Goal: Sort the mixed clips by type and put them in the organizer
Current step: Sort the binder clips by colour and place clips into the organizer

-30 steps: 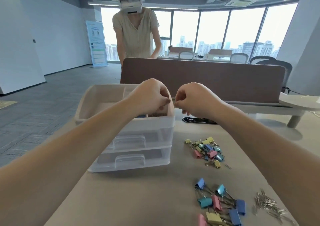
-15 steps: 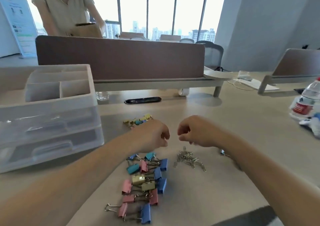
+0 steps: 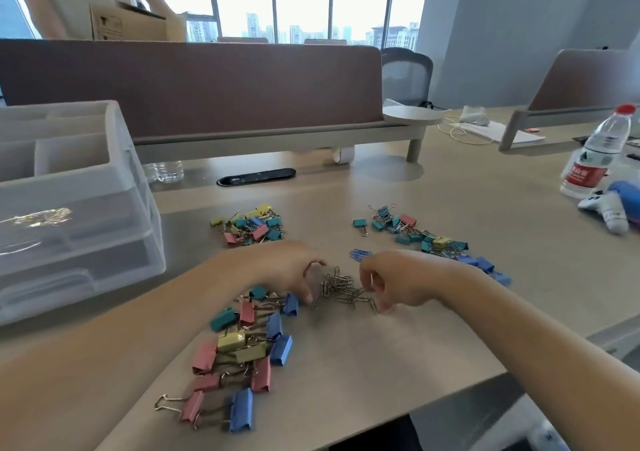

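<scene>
The silver paper clips lie in a small tangled heap on the desk, right between the two hands. They look very light, thin and a bit slippery, and they hook into each other, so one pull may drag up a whole bunch. I think it is best to scoop the heap from both sides, or to pinch one clip by its round end. The left hand sits at the left edge of the heap, with its thumb and first finger spread apart in a curve and nothing held that I can see. The right hand sits at the right edge, fingers curled, tips down by the clips. I cannot tell if it pinches one. Just past it lies one blue paper clip. The big binder clips are close by on the left. The small binder clips and the middle-size binder clips lie farther back. The clear organizer stands well off to the left, and a water bottle is far right.
</scene>
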Demonstrator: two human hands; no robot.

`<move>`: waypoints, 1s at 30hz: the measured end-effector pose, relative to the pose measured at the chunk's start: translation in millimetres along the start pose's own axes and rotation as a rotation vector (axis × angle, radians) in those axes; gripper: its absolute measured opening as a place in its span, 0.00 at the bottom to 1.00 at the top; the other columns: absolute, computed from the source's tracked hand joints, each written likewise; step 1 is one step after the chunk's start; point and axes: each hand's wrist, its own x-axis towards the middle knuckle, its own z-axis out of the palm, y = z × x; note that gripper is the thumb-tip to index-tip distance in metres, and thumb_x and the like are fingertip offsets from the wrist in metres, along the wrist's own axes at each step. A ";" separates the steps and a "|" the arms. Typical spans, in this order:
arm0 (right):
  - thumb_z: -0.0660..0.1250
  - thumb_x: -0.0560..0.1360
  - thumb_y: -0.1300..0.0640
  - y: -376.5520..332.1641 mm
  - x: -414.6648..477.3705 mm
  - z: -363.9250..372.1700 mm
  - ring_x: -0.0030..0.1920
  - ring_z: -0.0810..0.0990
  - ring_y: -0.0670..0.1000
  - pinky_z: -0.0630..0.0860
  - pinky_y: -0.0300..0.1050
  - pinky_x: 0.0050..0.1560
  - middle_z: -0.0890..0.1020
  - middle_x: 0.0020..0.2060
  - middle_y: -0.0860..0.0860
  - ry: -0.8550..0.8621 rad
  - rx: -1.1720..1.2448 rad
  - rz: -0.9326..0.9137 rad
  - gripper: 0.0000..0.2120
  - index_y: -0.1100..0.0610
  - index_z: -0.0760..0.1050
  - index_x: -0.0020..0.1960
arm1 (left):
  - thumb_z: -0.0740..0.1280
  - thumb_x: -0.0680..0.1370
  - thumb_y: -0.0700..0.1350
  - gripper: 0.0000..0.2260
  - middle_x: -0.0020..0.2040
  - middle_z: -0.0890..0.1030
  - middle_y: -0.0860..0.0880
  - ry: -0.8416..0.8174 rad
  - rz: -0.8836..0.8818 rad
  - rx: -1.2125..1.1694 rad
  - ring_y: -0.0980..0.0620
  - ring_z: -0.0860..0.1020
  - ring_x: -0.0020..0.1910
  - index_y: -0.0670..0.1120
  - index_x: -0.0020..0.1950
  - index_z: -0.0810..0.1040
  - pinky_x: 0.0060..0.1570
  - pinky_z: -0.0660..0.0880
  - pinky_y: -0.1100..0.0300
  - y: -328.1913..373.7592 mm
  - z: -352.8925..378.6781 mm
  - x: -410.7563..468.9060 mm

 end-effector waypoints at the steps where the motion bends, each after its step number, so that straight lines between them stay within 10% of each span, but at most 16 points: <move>1: 0.74 0.71 0.56 0.2 1.2 1.6 0.45 0.79 0.51 0.78 0.49 0.47 0.78 0.42 0.45 0.010 0.009 -0.010 0.15 0.50 0.75 0.55 | 0.75 0.73 0.50 0.33 0.50 0.76 0.53 -0.006 -0.002 0.000 0.51 0.76 0.49 0.52 0.74 0.66 0.50 0.73 0.57 0.8 0.1 2.1; 12: 0.76 0.70 0.48 -2.6 20.8 6.8 0.38 0.70 0.43 0.66 0.39 0.34 0.71 0.39 0.42 0.144 0.104 -0.071 0.14 0.50 0.74 0.49 | 0.74 0.73 0.54 0.30 0.52 0.73 0.52 0.029 0.001 0.055 0.51 0.72 0.51 0.51 0.72 0.68 0.51 0.70 0.56 11.1 2.9 14.3; 25: 0.77 0.65 0.39 -13.5 18.6 -0.6 0.49 0.81 0.53 0.78 0.49 0.53 0.82 0.52 0.51 0.032 0.000 0.017 0.38 0.58 0.72 0.67 | 0.73 0.74 0.53 0.27 0.57 0.78 0.50 0.140 0.024 0.005 0.52 0.73 0.49 0.49 0.70 0.72 0.47 0.69 0.58 8.3 12.0 28.2; 30: 0.76 0.68 0.40 -20.2 21.7 2.5 0.49 0.80 0.55 0.77 0.47 0.48 0.82 0.52 0.53 0.065 -0.072 -0.001 0.32 0.58 0.76 0.64 | 0.73 0.74 0.51 0.21 0.56 0.79 0.51 0.134 0.036 -0.039 0.52 0.74 0.49 0.50 0.66 0.76 0.46 0.69 0.58 11.2 9.8 29.2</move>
